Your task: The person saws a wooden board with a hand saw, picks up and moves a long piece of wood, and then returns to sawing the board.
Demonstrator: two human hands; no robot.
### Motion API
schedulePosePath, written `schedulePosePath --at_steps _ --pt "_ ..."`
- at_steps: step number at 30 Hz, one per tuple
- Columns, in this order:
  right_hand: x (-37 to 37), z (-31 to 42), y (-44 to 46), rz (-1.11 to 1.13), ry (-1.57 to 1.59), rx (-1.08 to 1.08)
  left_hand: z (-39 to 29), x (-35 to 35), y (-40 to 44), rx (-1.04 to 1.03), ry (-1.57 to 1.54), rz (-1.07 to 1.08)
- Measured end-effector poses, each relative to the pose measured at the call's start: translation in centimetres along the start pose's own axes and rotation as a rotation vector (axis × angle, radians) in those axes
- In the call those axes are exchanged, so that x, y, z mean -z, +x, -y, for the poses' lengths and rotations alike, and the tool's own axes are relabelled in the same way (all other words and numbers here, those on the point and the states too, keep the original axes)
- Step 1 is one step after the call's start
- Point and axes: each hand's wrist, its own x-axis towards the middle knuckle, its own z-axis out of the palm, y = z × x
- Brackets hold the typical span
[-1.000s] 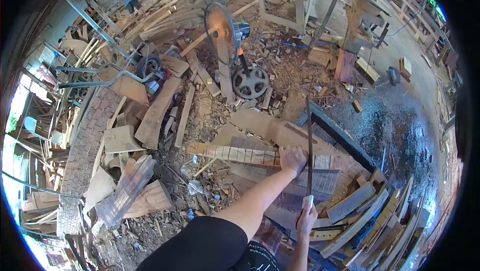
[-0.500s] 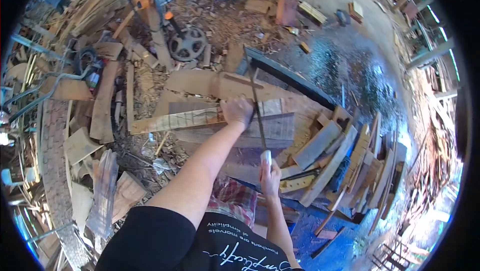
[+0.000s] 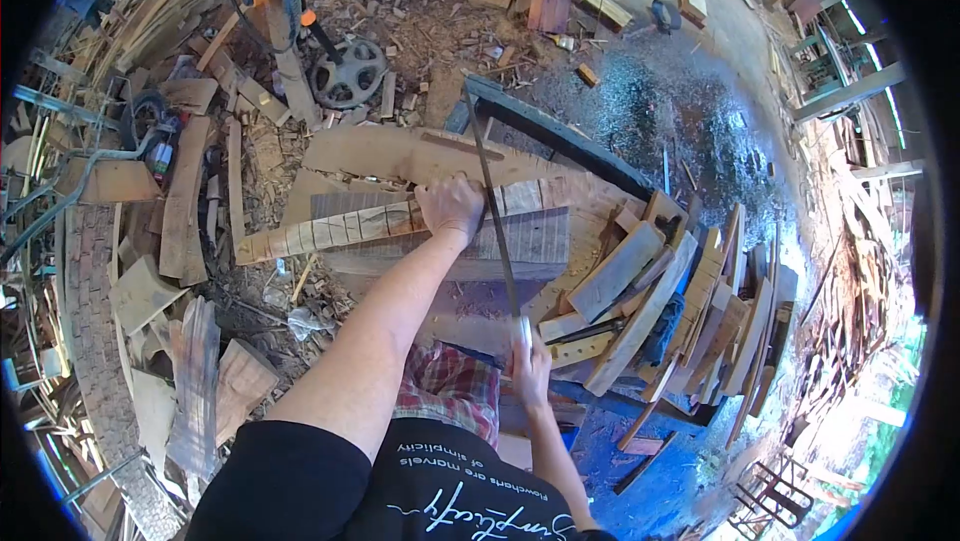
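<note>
Wooden strip (image 3: 345, 227), one; one saw (image 3: 498, 218) across; hands (image 3: 450, 204), two.

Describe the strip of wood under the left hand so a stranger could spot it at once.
From the black T-shirt at the bottom centre, follow the left arm up to the left hand. Beneath that hand lies a long, pale wood strip, crossed by the saw blade. Dark lines drawn across it set it apart from the wider grey-brown board beside it.
</note>
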Motion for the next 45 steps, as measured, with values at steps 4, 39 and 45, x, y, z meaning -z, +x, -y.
schedulePosePath --at_steps 4,39,45 --pt "2.4 -1.8 -6.2 0.021 0.015 -0.08 -0.1 0.4 -0.2 -0.006 -0.01 0.015" --pt "-2.7 3.4 6.1 -0.055 -0.089 0.182 0.4 0.1 -0.3 -0.011 -0.025 -0.034" --pt "1.5 -1.3 -3.6 -0.028 -0.049 0.097 -0.1 0.8 -0.1 0.012 -0.035 0.012"
